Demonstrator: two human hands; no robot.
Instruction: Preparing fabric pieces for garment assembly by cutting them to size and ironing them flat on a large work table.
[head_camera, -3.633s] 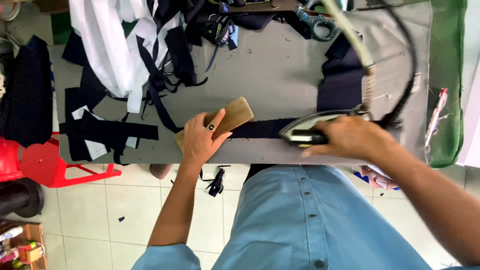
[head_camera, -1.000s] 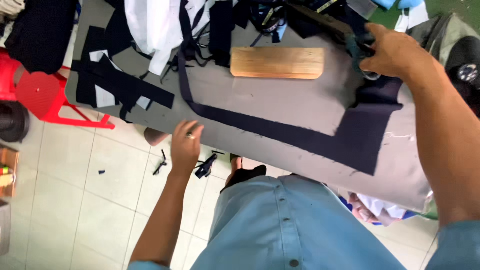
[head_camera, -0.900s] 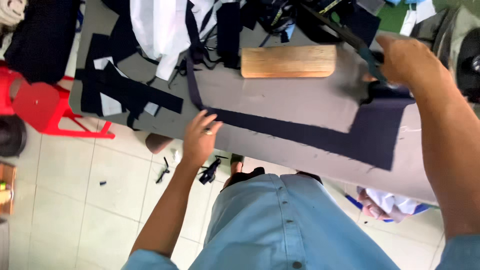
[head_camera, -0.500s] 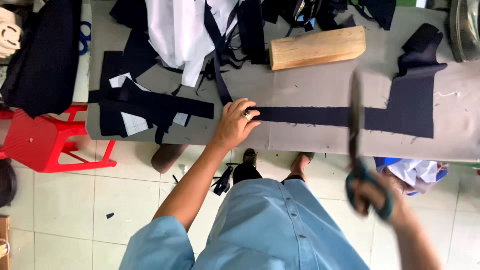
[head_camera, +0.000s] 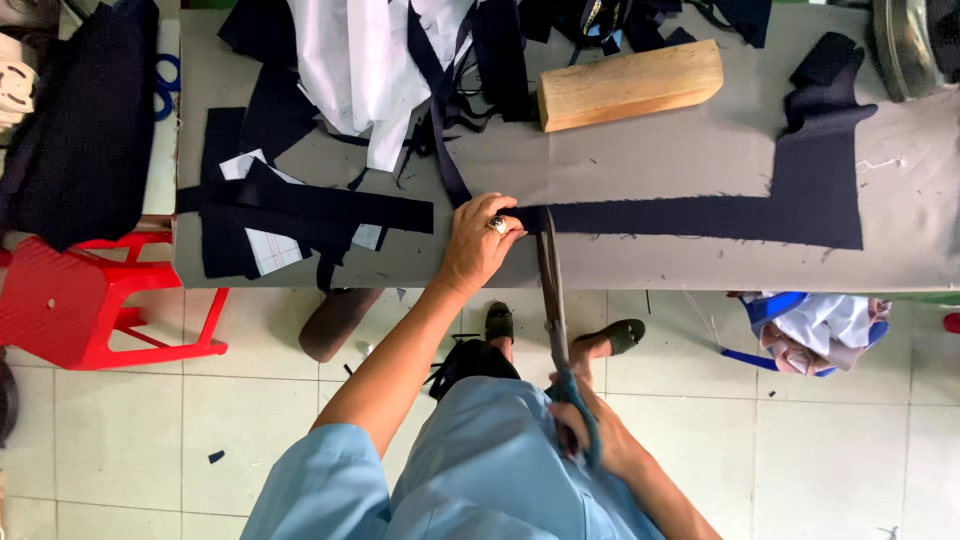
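We press our left hand (head_camera: 478, 245), ring on one finger, flat on the near end of the long navy fabric strip (head_camera: 690, 215) lying along the tabletop (head_camera: 640, 150) edge. Our right hand (head_camera: 600, 440) is closed around the blue handles of the long scissors (head_camera: 552, 300), whose blades reach up to the strip's end just beside our fingers. To cut well, we judge the cloth should stay taut and flat, fingertips clear of the blades. The strip is matte, frayed at its edges, widening into an L-shaped panel. A smooth wooden block (head_camera: 630, 85) sits beyond.
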